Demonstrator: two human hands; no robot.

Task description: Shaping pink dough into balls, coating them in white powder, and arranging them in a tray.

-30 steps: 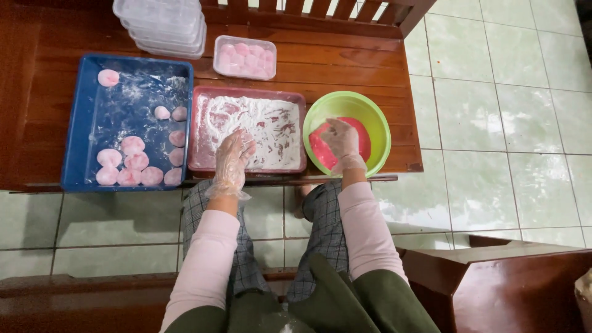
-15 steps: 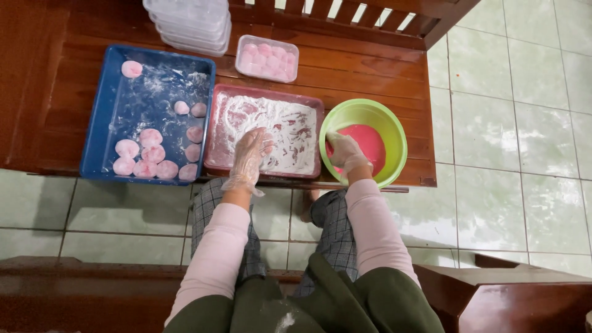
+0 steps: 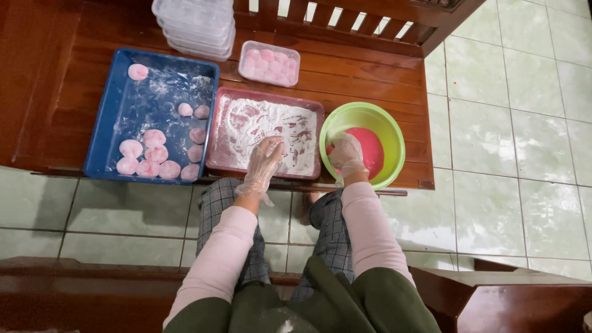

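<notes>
My left hand point(image 3: 265, 163), in a clear plastic glove, lies flat on the white flour at the near edge of the red tray point(image 3: 217, 132), fingers loosely spread and holding nothing. My right hand point(image 3: 346, 154), also gloved, reaches into the green bowl point(image 3: 394, 132). Its fingers curl into the left side of the pink dough point(image 3: 372, 147). To the left, a blue tray point(image 3: 105, 117) dusted with flour holds several round pink dough pieces point(image 3: 154, 154), most of them in its near corner.
All of this stands on a low brown wooden bench point(image 3: 55, 80) with slats at the back. A stack of clear plastic boxes point(image 3: 196, 24) and one closed box of pink balls point(image 3: 269, 63) sit behind the trays. Green floor tiles point(image 3: 512, 154) lie to the right, and my knees are below the bench.
Both hands keep their places, left in the floured tray and right in the green bowl. Only the view has shifted a little.
</notes>
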